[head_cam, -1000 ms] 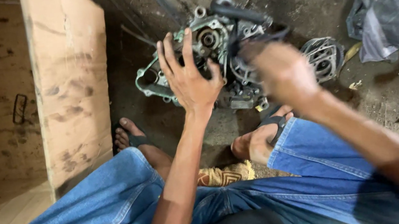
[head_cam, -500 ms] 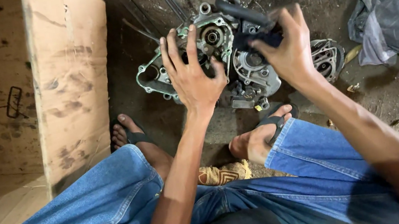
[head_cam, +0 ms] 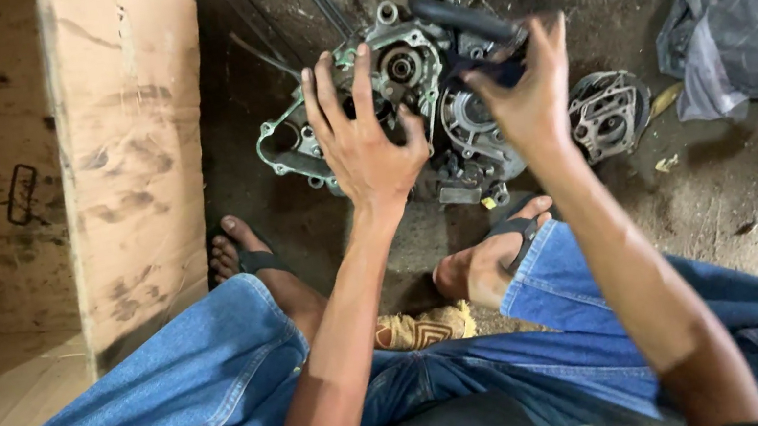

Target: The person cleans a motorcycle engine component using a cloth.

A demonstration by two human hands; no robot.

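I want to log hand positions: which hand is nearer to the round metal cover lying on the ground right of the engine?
Right. The right hand grips a dark part on the engine case, just left of the round cover. The left hand rests spread on the engine's left side, farther away.

A stained cardboard box (head_cam: 134, 158) is standing open at the left of the dirt floor (head_cam: 744, 211), while a crumpled grey cloth (head_cam: 741, 43) is lying at right beside a round metal cover (head_cam: 610, 114).

1 open brown cardboard box (head_cam: 134, 158), smudged with dark marks, stands at the left on the floor.
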